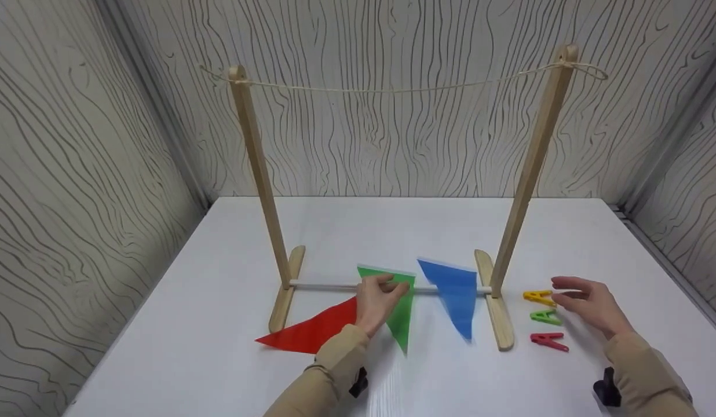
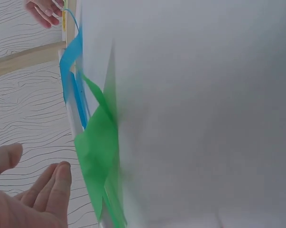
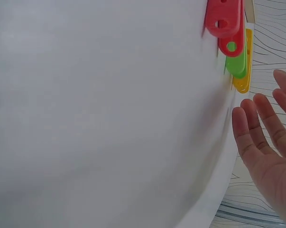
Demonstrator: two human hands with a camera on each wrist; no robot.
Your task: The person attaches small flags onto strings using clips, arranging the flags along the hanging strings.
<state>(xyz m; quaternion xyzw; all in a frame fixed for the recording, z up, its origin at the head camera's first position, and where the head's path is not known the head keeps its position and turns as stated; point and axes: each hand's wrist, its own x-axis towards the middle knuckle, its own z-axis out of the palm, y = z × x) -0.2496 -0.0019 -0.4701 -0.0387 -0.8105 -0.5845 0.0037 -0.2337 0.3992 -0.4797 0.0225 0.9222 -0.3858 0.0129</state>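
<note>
I see the left hand [image 1: 376, 302] loose and empty by the green pennant [image 1: 401, 319], lower centre; the right hand [image 1: 592, 304], likewise, by the yellow clip [image 1: 533, 296], lower right, which a stray nudge could displace.

The left post [image 1: 258, 174] and right post [image 1: 532, 174] stand on the table [image 1: 207, 278]; the cord [image 1: 364, 91] spans their tops, the rod [image 1: 326, 285] their bases. The left flag [image 1: 314, 331] lies before the rod; the middle flag [image 1: 400, 321] and right flag [image 1: 459, 295] lie across it. The left hand [image 1: 379, 301] is at the middle flag. Clips [image 1: 545, 317] line up front to rear between right post and right hand [image 1: 592, 304].
</note>
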